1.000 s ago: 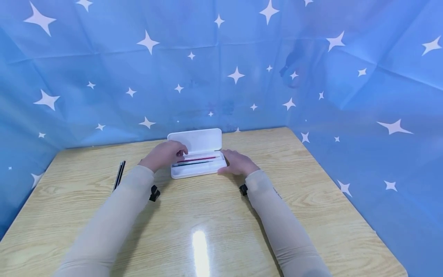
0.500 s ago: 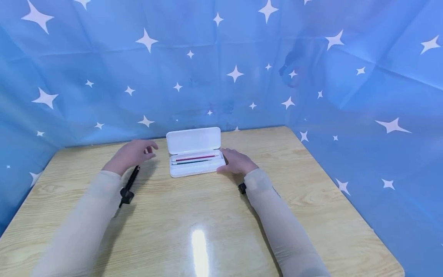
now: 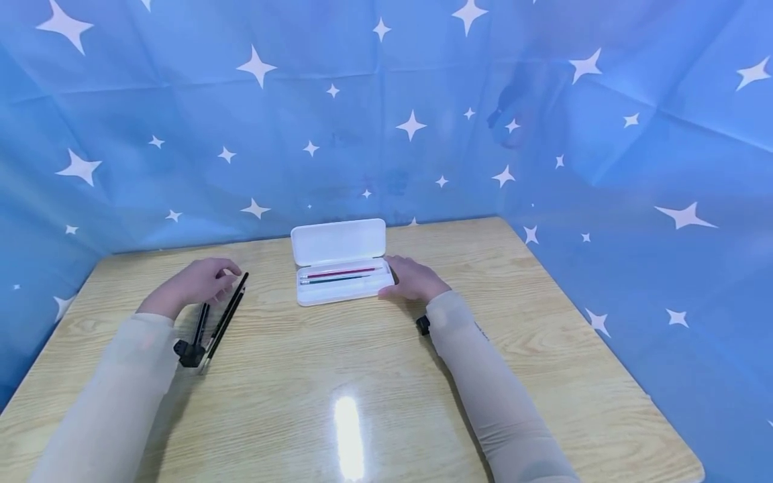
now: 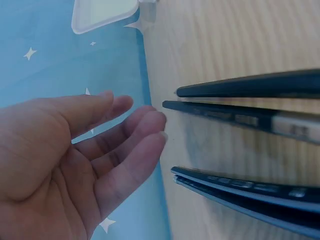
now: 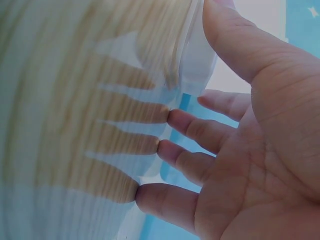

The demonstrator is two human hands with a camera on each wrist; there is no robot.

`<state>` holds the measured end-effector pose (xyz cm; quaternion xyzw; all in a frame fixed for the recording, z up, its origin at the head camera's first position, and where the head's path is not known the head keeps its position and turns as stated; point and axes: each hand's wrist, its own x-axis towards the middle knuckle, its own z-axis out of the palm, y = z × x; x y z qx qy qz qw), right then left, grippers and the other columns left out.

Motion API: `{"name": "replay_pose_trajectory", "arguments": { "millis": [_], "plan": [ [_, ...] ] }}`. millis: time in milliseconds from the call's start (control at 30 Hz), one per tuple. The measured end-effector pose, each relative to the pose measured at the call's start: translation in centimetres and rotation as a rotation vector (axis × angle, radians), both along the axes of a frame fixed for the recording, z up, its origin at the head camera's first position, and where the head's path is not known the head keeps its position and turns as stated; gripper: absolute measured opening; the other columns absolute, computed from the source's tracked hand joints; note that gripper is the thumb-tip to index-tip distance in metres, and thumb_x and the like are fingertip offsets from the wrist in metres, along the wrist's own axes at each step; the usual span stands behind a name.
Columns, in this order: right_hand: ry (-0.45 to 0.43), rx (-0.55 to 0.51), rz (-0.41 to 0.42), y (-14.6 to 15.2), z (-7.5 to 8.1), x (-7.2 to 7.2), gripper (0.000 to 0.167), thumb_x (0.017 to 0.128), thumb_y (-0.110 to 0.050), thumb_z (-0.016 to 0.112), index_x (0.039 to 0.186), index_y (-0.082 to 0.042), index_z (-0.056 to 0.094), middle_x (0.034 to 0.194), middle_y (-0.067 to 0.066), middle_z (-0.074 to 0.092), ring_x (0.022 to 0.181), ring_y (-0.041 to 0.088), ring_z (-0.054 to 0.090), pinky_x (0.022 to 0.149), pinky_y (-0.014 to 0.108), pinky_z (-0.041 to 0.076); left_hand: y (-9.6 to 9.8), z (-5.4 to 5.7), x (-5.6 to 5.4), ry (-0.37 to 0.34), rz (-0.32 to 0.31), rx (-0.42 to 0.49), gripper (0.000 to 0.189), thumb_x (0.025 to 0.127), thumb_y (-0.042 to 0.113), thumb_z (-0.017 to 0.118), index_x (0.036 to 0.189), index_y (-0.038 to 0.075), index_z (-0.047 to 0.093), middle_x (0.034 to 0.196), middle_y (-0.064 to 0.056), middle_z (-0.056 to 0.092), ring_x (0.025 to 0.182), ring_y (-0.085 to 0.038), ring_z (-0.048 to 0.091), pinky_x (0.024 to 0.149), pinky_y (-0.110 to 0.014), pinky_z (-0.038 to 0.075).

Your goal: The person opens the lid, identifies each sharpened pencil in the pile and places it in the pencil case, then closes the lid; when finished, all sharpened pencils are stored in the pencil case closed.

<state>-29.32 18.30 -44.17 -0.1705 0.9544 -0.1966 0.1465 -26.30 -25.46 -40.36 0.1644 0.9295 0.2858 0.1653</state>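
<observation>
A white pencil case [image 3: 380, 286] stands with its lid [image 3: 338, 243] raised at the back of the table. Inside lie a red pencil [image 3: 344, 272] and a dark green one [image 3: 335, 280]. My right hand [image 3: 413, 278] spans the case's right end, thumb at the front corner, index finger behind; in the right wrist view its other fingertips [image 5: 150, 195] touch the tabletop. Off to the left, my left hand [image 3: 202, 278] is over several black pencils [image 3: 228, 315], fingers loosely bent and holding nothing. Printed lettering shows on these pencils [image 4: 240, 185] in the left wrist view.
The wooden table [image 3: 362, 349] ends at a blue star-patterned curtain [image 3: 338, 168] behind and along the right. A black wrist camera [image 3: 190, 353] hangs under my left sleeve, beside the pencils. Another mount [image 3: 423, 325] is under the right wrist.
My left hand has left the pencil case and moved left and a bit nearer, over the black pencils. The pencils in the case and my right hand stay where they were.
</observation>
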Motion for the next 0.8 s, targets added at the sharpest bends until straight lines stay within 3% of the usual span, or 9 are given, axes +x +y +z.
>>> {"name": "replay_pose_trajectory", "arguments": {
  "millis": [367, 600, 800],
  "plan": [
    [-0.004, 0.004, -0.011, 0.0, 0.0, 0.2, 0.083, 0.094, -0.045, 0.071, 0.161, -0.018, 0.030, 0.160, 0.010, 0.038, 0.146, 0.031, 0.034, 0.116, 0.050, 0.033, 0.3, -1.6, 0.0, -0.046, 0.003, 0.002, 0.039, 0.109, 0.016, 0.047, 0.137, -0.010, 0.049, 0.089, -0.011, 0.068, 0.069, -0.021, 0.066, 0.062, -0.036, 0.057],
    [0.010, -0.002, 0.000, -0.2, -0.1, 0.2, 0.081, 0.094, -0.043, 0.072, 0.159, -0.016, 0.032, 0.157, 0.010, 0.041, 0.143, 0.031, 0.037, 0.114, 0.049, 0.034, 0.4, -1.7, 0.6, -0.070, 0.004, -0.054, 0.040, 0.108, 0.015, 0.049, 0.138, -0.011, 0.047, 0.081, -0.011, 0.063, 0.062, -0.021, 0.058, 0.059, -0.036, 0.052],
    [0.004, -0.012, -0.005, -0.2, 0.0, 0.4, 0.083, 0.094, -0.043, 0.072, 0.161, -0.017, 0.030, 0.159, 0.010, 0.039, 0.145, 0.031, 0.035, 0.115, 0.050, 0.034, 0.7, -1.3, 1.5, -0.056, 0.031, -0.136, 0.040, 0.099, 0.009, 0.064, 0.128, -0.015, 0.052, 0.078, -0.010, 0.066, 0.064, -0.019, 0.063, 0.062, -0.036, 0.054]
  ]
}}
